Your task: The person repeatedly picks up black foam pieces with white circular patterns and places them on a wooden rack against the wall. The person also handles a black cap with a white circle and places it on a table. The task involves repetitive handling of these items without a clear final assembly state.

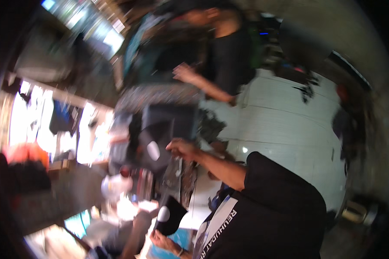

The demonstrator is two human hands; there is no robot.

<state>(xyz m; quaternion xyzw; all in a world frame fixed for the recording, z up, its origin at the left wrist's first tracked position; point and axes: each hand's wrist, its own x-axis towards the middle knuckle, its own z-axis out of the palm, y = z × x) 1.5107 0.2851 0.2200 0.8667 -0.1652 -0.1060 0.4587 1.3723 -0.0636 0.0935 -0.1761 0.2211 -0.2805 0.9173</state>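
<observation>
My left hand [162, 240], low in the view with a band at its wrist, grips the lower edge of a black fabric piece [173, 218] bearing a white oval patch. Farther up, my right hand [183, 150] reaches leftward, its fingers closed at the edge of a second dark fabric piece [160, 134]. A white oval [153, 151] shows on that piece too. Motion blur softens the fingertips and the outline of this second piece. It hangs over a dark machine-like surface [172, 179].
A co-worker in black [231, 60] sits at the top, one hand [186, 73] stretched out. Another person's arm [136, 231] is at lower left. Dark cloth scraps [211, 126] lie on the pale tiled floor [285, 125]. Bright window openings [34, 121] are on the left.
</observation>
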